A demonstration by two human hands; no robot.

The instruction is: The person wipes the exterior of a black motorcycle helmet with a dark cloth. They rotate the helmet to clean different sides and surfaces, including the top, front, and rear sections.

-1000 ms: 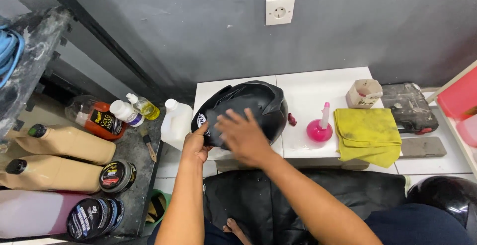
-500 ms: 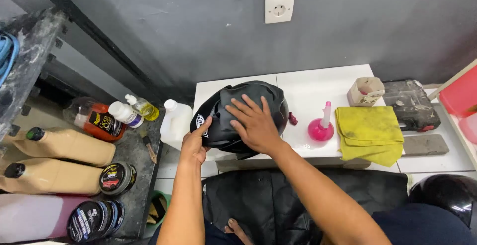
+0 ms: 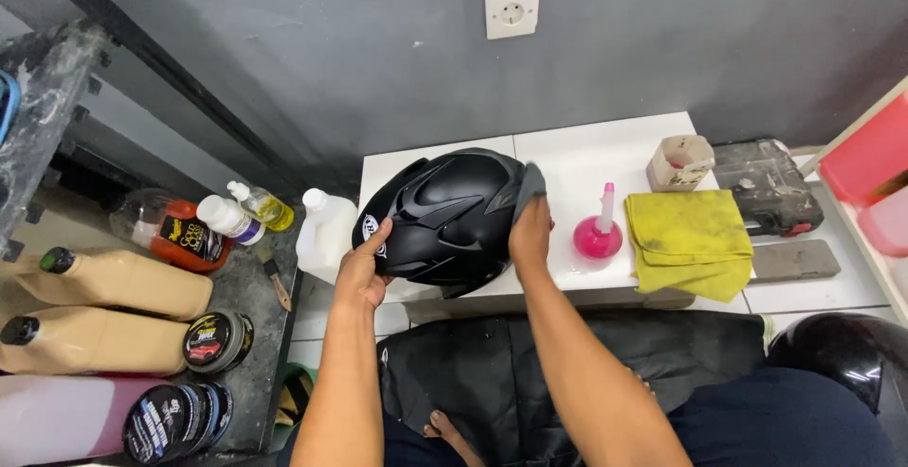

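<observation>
A matte black helmet (image 3: pixel 452 216) rests on a white tiled counter (image 3: pixel 605 155) in the middle of the view. My left hand (image 3: pixel 360 273) grips the helmet's lower left edge. My right hand (image 3: pixel 530 230) presses a small grey cloth (image 3: pixel 530 183) against the helmet's right side.
On the counter right of the helmet stand a pink bottle (image 3: pixel 598 230), a folded yellow cloth (image 3: pixel 690 240), a small open tub (image 3: pixel 679 162) and a black tool (image 3: pixel 768 188). To the left are a white jug (image 3: pixel 323 232), bottles and polish tins (image 3: pixel 216 342). Another dark helmet (image 3: pixel 851 358) sits lower right.
My right hand has slid from the top of the helmet across to its right side with the cloth. The left hand stays on the left edge.
</observation>
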